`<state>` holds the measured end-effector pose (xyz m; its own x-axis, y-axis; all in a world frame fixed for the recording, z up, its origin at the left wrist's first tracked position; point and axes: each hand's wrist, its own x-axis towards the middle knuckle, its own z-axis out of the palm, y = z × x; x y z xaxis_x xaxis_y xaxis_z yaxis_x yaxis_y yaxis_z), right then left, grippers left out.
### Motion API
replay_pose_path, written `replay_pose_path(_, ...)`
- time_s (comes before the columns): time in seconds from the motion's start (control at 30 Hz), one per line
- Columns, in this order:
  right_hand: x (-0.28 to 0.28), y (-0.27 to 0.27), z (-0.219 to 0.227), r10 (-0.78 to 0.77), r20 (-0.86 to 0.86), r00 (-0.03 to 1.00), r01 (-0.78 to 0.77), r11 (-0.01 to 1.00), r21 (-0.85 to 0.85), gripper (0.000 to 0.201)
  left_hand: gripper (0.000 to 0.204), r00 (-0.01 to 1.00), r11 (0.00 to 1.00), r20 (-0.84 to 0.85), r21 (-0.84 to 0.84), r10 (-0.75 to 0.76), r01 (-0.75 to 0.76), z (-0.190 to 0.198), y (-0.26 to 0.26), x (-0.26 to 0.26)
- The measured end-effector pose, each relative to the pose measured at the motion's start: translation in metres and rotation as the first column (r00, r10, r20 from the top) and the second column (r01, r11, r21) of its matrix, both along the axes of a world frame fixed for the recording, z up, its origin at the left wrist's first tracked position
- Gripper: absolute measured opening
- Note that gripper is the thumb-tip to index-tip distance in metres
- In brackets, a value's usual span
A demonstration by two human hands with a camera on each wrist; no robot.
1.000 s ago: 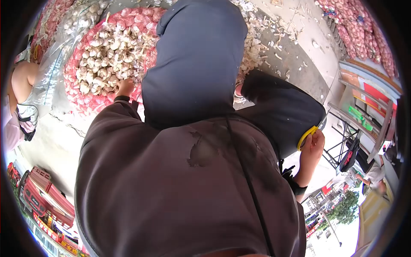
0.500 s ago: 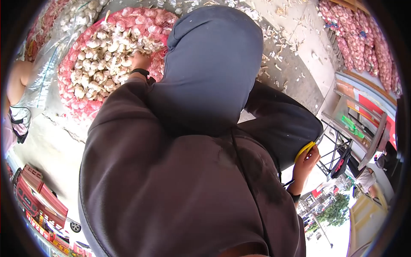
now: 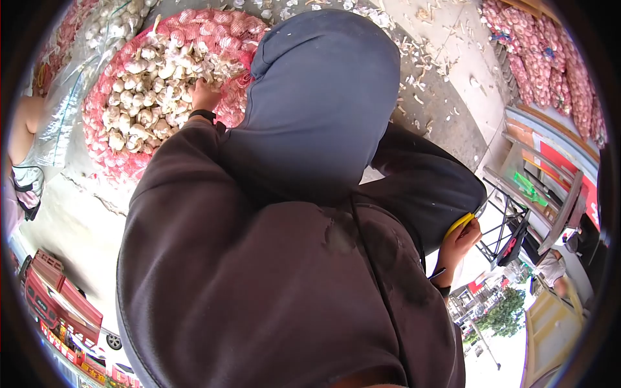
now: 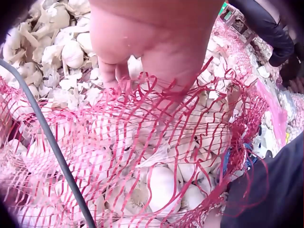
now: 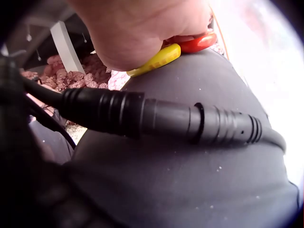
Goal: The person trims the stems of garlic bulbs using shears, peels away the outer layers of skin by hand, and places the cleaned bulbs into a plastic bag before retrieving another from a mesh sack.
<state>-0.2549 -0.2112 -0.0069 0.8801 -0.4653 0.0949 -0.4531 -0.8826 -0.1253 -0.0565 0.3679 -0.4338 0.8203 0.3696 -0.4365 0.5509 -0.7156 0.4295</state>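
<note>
A red mesh bag (image 3: pixel 223 29) full of garlic bulbs (image 3: pixel 145 97) lies open beside my leg. My left hand (image 3: pixel 206 98) reaches down onto the garlic near the bag's right side. In the left wrist view, the left hand (image 4: pixel 152 42) points downward behind red netting (image 4: pixel 142 109), its fingertips hidden; I cannot tell whether it holds a bulb. Over my bent knee, my right hand (image 3: pixel 462 240) grips yellow-handled scissors (image 3: pixel 458 224). Yellow and red parts of the scissors' handles (image 5: pixel 159 59) stick out under the palm in the right wrist view.
Loose peel and stem scraps (image 3: pixel 427 61) litter the floor. A clear plastic bag (image 3: pixel 61 123) and another person's leg (image 3: pixel 26 129) are at the left. More red garlic sacks (image 3: pixel 543 71) stand at the right, above a metal-framed table (image 3: pixel 537 181). A cable (image 5: pixel 166 116) crosses the right wrist.
My left hand has moved forward across the garlic from the bag's near edge. The right hand still holds the scissors on the knee, shifting slightly down in view.
</note>
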Motion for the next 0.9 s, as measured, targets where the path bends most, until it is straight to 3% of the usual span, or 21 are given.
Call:
replay_pose_path(0.13,-0.006,-0.006,-0.009,0.035,0.064,0.997,-0.035,0.999,-0.013,0.031,0.072,0.998,0.999,-0.049,0.026,0.045,-0.044,-0.004,0.011,0.007)
replay_pose_path(0.23,-0.003,0.001,-0.004,0.025,0.018,1.0,-0.025,0.999,-0.021,0.031,0.071,0.992,0.98,-0.019,0.152,-0.125,0.127,-0.041,0.016,0.013)
replay_pose_path(0.27,-0.001,0.003,0.0,0.015,-0.014,1.0,-0.015,0.999,-0.031,0.031,0.07,0.995,0.993,-0.087,-0.095,0.058,-0.066,-0.046,0.019,0.017)
replay_pose_path(0.37,0.0,0.0,0.003,-0.069,-0.09,0.994,0.069,0.998,-0.001,0.032,0.069,0.988,0.951,-0.022,-0.27,0.151,-0.152,-0.031,0.021,0.016)
replay_pose_path(0.4,-0.003,-0.004,-0.002,-0.017,-0.01,1.0,0.017,1.0,0.024,0.033,0.059,0.98,0.985,0.102,0.018,0.168,-0.171,-0.045,0.017,0.008)
replay_pose_path(0.47,-0.011,-0.018,-0.016,0.077,0.157,0.985,-0.088,0.994,0.065,0.036,0.052,0.97,0.954,0.072,-0.211,0.234,-0.215,-0.073,0.024,-0.002)
replay_pose_path(0.5,-0.012,-0.018,-0.014,-0.051,0.136,0.989,0.034,0.992,0.122,0.038,0.049,0.964,0.919,0.052,-0.32,0.26,-0.231,-0.065,0.024,-0.002)
replay_pose_path(0.53,-0.014,-0.019,-0.011,-0.177,0.107,0.978,0.157,0.972,0.175,0.041,0.043,0.963,0.917,0.129,-0.357,0.236,-0.177,-0.057,0.017,-0.011)
replay_pose_path(0.57,-0.014,-0.02,-0.008,-0.299,0.073,0.952,0.276,0.935,0.223,0.044,0.046,0.945,0.916,0.159,-0.334,0.286,-0.221,-0.065,0.013,-0.016)
replay_pose_path(0.6,-0.013,-0.022,-0.007,-0.341,0.078,0.937,0.314,0.919,0.238,0.051,0.051,0.902,0.906,0.234,-0.315,0.362,-0.282,-0.072,0.01,-0.019)
replay_pose_path(0.63,-0.008,-0.015,0.002,-0.357,-0.034,0.933,0.357,0.916,0.183,0.053,0.058,0.848,0.89,0.309,-0.301,0.43,-0.342,-0.091,0.011,-0.023)
replay_pose_path(0.67,0.003,-0.003,0.015,-0.374,-0.143,0.916,0.391,0.912,0.126,0.055,0.06,0.789,0.792,0.238,-0.422,0.567,-0.442,-0.067,0.001,-0.021)
replay_pose_path(0.7,0.01,0.004,0.023,-0.389,-0.246,0.888,0.417,0.907,0.068,0.057,0.062,0.713,0.666,0.153,-0.528,0.685,-0.527,-0.019,-0.016,-0.013)
replay_pose_path(0.73,0.008,0.002,0.025,-0.371,-0.261,0.891,0.396,0.917,0.048,0.062,0.065,0.624,0.517,0.052,-0.615,0.78,-0.595,0.018,-0.023,-0.005)
replay_pose_path(0.83,0.012,-0.002,0.033,-0.325,-0.312,0.893,0.376,0.919,0.118,0.061,0.064,0.659,0.222,-0.164,-0.86,0.734,-0.46,0.047,0.007,0.013)
replay_pose_path(0.87,0.013,-0.003,0.035,-0.32,-0.309,0.896,0.383,0.908,0.171,0.059,0.043,0.672,0.159,-0.192,-0.892,0.715,-0.423,0.047,0.024,0.023)
replay_pose_path(0.9,0.007,-0.014,0.032,-0.288,-0.266,0.92,0.355,0.9,0.253,0.055,0.026,0.826,0.156,-0.124,-0.956,0.55,-0.247,0.062,0.045,0.029)
